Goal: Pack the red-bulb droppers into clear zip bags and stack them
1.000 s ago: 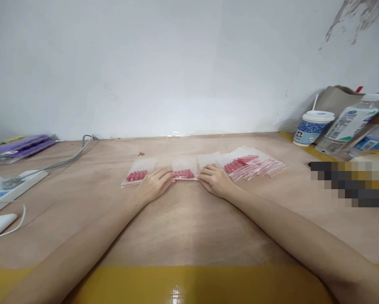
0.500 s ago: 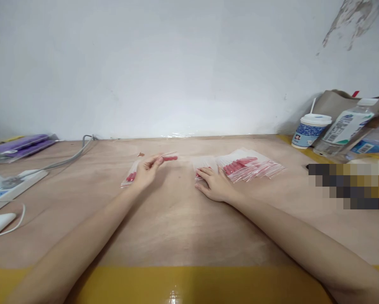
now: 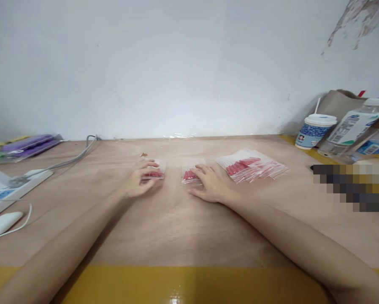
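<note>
On the wooden tabletop, a small clear zip bag (image 3: 157,174) with red, stick-like pieces inside lies under the fingers of my left hand (image 3: 135,181). Those fingers are spread over the bag, with the thumb along its near edge. Further right, my right hand (image 3: 211,185) rests flat with its fingers stretched out, their tips on another zip bag (image 3: 187,175) of red pieces. What exactly the red pieces are I cannot make out. Beyond the right hand, a fanned pile of similar bags (image 3: 254,164) lies with the red-lined zip edges toward the near right.
A power strip (image 3: 37,179) with a grey cable and a white mouse-shaped object (image 3: 6,223) sit at left, near purple packets (image 3: 31,145). A lidded paper cup (image 3: 314,131) and a plastic bottle (image 3: 350,131) stand at right. The wall (image 3: 183,67) rises behind.
My left hand has lowered the bag it pinched onto the table and spread its fingers. My right hand and the bag beneath it have shifted left, away from the fanned pile.
</note>
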A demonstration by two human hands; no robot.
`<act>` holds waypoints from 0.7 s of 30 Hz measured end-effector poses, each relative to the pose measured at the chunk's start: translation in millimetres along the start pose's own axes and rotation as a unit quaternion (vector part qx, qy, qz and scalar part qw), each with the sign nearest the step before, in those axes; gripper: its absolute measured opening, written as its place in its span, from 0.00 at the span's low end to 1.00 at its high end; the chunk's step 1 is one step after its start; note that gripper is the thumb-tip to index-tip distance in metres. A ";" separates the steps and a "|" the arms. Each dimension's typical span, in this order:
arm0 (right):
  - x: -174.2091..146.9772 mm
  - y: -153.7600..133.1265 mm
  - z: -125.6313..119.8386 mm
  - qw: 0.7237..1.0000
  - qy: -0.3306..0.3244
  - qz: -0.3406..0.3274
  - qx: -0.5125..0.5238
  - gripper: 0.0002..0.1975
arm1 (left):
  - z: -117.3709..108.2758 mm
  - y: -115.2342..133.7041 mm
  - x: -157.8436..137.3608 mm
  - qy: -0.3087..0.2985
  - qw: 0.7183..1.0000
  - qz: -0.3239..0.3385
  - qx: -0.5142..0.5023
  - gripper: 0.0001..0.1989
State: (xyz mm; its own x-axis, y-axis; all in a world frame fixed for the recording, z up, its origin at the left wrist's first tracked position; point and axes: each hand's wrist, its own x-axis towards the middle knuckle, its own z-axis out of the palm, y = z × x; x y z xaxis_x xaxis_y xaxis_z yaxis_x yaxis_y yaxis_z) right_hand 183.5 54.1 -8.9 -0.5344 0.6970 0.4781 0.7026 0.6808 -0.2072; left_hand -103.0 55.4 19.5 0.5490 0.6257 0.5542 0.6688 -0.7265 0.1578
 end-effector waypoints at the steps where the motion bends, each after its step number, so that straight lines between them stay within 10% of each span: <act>1: -1.2 4.8 -5.3 1.000 0.002 -0.005 -0.008 0.31 | 7.0 12.8 6.4 -0.007 1.000 0.017 0.005 0.11; 10: -16.8 44.4 -19.9 0.992 -0.007 -0.111 -0.067 0.21 | 69.9 52.1 38.2 -0.070 0.996 0.035 -0.044 0.15; 21: -24.1 53.3 -4.1 0.991 0.085 -0.099 0.041 0.13 | 72.2 51.9 37.1 -0.043 0.996 0.011 -0.074 0.10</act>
State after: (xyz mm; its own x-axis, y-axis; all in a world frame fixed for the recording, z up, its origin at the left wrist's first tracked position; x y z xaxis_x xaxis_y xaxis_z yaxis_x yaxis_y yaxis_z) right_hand 235.8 72.6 -27.9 -0.5658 0.5051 0.6518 0.5475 0.8211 -0.1611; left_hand -11.7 61.4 -10.7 0.6074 0.6266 0.4884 0.5787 -0.7701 0.2683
